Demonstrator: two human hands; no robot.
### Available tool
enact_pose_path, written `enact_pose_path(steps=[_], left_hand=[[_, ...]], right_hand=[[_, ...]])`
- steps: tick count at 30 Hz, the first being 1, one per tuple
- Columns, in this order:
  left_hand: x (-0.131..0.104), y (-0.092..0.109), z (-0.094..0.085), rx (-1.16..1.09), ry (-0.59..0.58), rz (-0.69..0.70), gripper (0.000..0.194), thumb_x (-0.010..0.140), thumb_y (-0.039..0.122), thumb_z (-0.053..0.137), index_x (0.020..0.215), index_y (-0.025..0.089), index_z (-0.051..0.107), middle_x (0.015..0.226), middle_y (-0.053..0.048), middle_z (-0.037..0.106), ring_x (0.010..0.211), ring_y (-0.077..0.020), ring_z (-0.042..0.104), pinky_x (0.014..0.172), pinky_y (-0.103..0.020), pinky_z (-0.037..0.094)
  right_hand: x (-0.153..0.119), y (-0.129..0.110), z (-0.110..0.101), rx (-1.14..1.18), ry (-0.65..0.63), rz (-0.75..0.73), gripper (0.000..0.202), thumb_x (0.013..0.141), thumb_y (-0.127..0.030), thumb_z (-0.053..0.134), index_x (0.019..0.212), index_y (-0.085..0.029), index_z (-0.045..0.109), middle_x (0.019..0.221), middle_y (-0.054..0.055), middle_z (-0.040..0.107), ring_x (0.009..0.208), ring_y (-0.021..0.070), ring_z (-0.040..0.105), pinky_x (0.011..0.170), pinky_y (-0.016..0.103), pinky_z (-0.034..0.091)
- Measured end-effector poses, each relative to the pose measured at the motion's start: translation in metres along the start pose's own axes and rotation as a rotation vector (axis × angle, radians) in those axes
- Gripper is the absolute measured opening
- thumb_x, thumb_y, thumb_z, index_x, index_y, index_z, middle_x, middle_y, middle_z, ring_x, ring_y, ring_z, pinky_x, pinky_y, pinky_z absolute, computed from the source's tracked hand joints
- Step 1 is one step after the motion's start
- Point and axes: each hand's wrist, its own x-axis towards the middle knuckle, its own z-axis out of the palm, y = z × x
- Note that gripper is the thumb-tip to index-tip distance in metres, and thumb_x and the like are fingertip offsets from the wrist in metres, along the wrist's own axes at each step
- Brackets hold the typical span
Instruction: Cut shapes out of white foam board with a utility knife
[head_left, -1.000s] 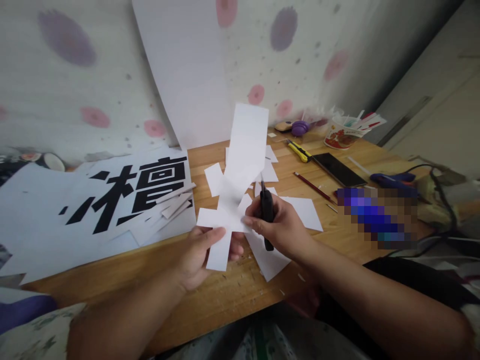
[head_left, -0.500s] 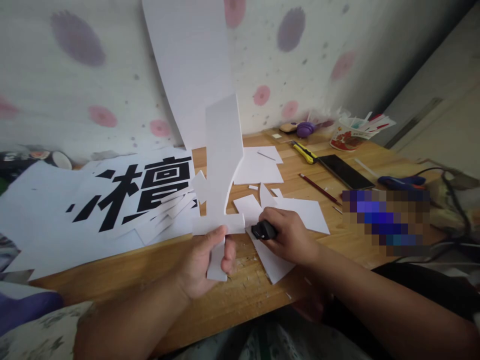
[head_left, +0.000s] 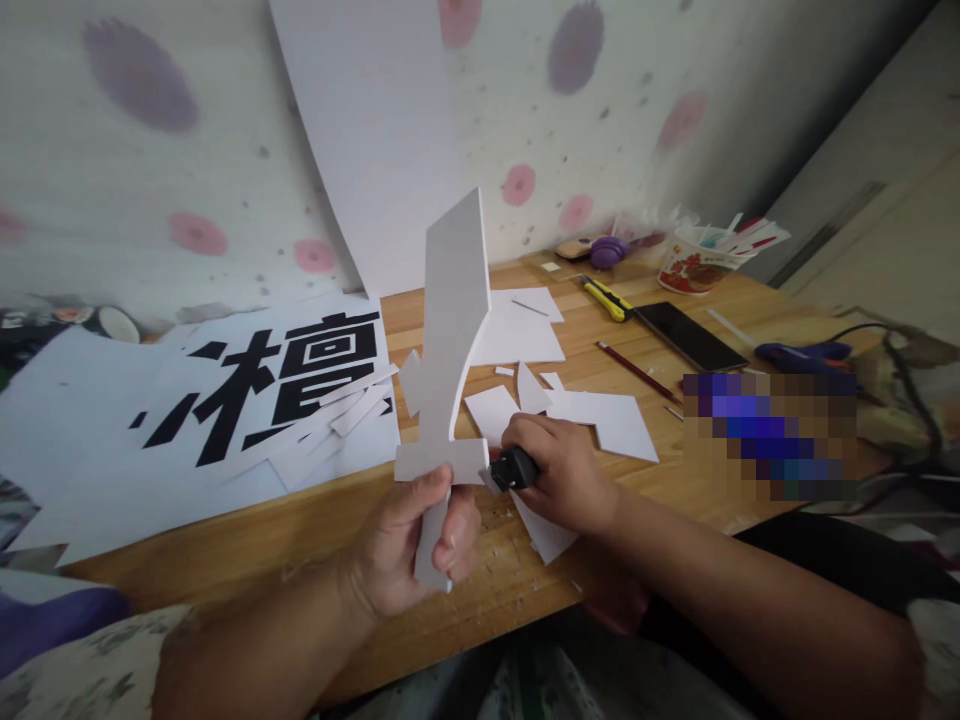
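My left hand (head_left: 388, 548) grips the white cutout (head_left: 454, 330), likely steadying its right edge for the knife (head_left: 514, 468) my right hand (head_left: 566, 472) clasps.

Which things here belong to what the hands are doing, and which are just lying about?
In use:
flat white cross-shaped board piece, in the left hand
black-handled cutter, in the right hand

Seemingly just lying about:
yellow-and-black utility knife
slim dark red pencil
flat black rectangular phone
white bowl with red print
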Motion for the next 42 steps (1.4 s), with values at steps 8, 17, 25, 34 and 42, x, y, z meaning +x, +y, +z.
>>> enact_pose_path(steps=[8, 17, 25, 34, 42], left_hand=[[-0.001, -0.003, 0.0, -0.046, -0.106, -0.02, 0.059, 0.081, 0.052, 0.069, 0.043, 0.017, 0.04, 0.035, 0.006, 0.025, 0.033, -0.0046, 0.023, 0.038, -0.019, 0.022], [0.0, -0.004, -0.001, -0.077, -0.147, -0.027, 0.057, 0.085, 0.05, 0.066, 0.044, 0.017, 0.041, 0.036, 0.005, 0.026, 0.034, -0.005, 0.023, 0.038, -0.018, 0.022], [-0.004, -0.012, 0.001, -0.043, -0.157, -0.025, 0.051, 0.085, 0.051, 0.065, 0.049, 0.017, 0.054, 0.035, 0.006, 0.028, 0.032, -0.0053, 0.026, 0.036, -0.018, 0.026], [0.0, -0.003, 0.0, 0.066, -0.007, 0.018, 0.057, 0.075, 0.055, 0.074, 0.042, 0.015, 0.053, 0.036, 0.003, 0.036, 0.034, -0.0055, 0.037, 0.039, -0.016, 0.033], [0.002, 0.003, 0.0, 0.135, 0.218, 0.081, 0.054, 0.065, 0.057, 0.083, 0.048, 0.014, 0.055, 0.04, 0.004, 0.042, 0.039, -0.0063, 0.042, 0.041, -0.016, 0.036]], right_hand=[[0.0, -0.002, -0.002, -0.015, 0.038, -0.036, 0.018, 0.089, -0.019, 0.046, 0.071, -0.021, 0.049, 0.061, 0.0, 0.053, 0.056, 0.0137, 0.046, 0.053, 0.026, 0.03], [0.0, -0.004, 0.0, -0.066, 0.089, -0.013, 0.023, 0.092, -0.02, 0.048, 0.069, -0.021, 0.05, 0.06, 0.0, 0.053, 0.054, 0.0135, 0.045, 0.053, 0.026, 0.03], [0.001, 0.002, 0.005, -0.111, 0.141, 0.047, 0.025, 0.093, -0.023, 0.049, 0.068, -0.022, 0.048, 0.06, 0.0, 0.055, 0.054, 0.0138, 0.047, 0.053, 0.026, 0.032], [-0.004, 0.012, 0.002, 0.04, 0.175, 0.242, 0.019, 0.086, -0.023, 0.055, 0.07, -0.023, 0.044, 0.06, -0.002, 0.051, 0.052, 0.0131, 0.046, 0.053, 0.024, 0.037], [-0.013, 0.015, -0.002, 0.058, 0.155, 0.114, 0.017, 0.084, -0.02, 0.057, 0.072, -0.022, 0.046, 0.061, -0.003, 0.052, 0.052, 0.0118, 0.046, 0.052, 0.023, 0.036]])
